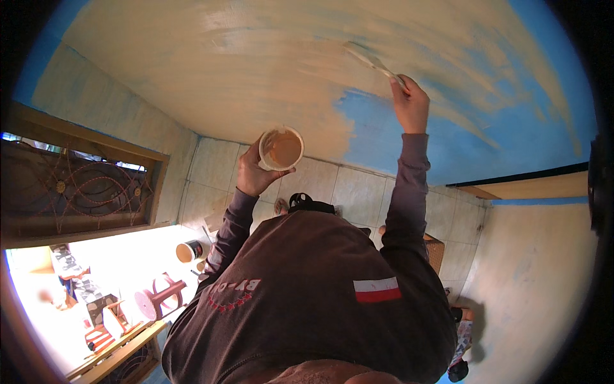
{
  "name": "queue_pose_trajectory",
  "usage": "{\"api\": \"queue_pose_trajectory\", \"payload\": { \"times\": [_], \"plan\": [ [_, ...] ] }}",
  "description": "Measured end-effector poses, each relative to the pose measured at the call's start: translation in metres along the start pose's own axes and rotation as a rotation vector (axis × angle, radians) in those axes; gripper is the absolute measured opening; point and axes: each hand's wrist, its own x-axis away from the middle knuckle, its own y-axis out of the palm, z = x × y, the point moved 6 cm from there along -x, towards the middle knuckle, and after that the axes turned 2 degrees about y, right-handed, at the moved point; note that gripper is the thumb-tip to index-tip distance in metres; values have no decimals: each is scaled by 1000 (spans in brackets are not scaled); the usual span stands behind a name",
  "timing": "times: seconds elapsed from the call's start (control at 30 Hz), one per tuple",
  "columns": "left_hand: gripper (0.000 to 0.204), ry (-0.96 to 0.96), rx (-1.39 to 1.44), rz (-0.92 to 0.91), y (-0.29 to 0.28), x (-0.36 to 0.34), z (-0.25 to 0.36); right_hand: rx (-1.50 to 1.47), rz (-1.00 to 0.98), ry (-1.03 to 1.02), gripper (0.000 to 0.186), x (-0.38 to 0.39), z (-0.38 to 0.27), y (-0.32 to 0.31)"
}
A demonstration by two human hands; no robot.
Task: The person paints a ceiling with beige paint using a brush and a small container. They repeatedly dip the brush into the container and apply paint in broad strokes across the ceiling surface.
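Observation:
In my right hand (pixel 411 105) is the handle of a paintbrush (pixel 372 59), its bristle end against the wall (pixel 268 70). Tan paint covers much of that wall in streaks, and a patch of blue (pixel 384 131) shows just below and beside the hand. My left hand (pixel 254 171) grips a small round tub (pixel 281 148) of tan-orange paint, tipped so its inside shows. The tub is held apart from the wall, lower and to the left of the brush. Dark sleeves cover both forearms.
Pale floor tiles (pixel 316 182) lie below the wall. A window with a curly metal grille (pixel 77 185) is at left, near a bright doorway. A paint bucket (pixel 188 251) and a pink plastic stool (pixel 153 301) stand there. Another person (pixel 462 339) is at the lower right.

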Motion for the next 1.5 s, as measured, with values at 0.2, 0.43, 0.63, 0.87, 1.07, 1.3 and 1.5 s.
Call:
{"api": "queue_pose_trajectory", "payload": {
  "times": [0.2, 0.43, 0.63, 0.87, 1.07, 1.3, 1.5],
  "plan": [
    [93, 21, 33, 0, 2, 0, -2, -186, 7, -67, 30, 11, -5, 0],
    [93, 25, 33, -6, 2, -1, -3, -63, -103, -170, 30, -12, -46, 78],
    [89, 88, 6, 37, -1, -2, 0, 29, 69, -141, 32, -2, -6, 31],
    [91, 82, 12, 46, 1, 0, -5, -14, -50, -19, 34, 20, -8, 9],
    [90, 83, 22, 33, 0, -3, -3, -185, -344, 23, 49, 6, -18, 77],
    [91, 62, 25, 48, -2, -3, -4, -337, -475, 272, 60, -8, -2, 101],
    [92, 77, 15, 52, -2, -3, -1, -695, -469, 492, 52, -5, 9, 82]
  ]
}}
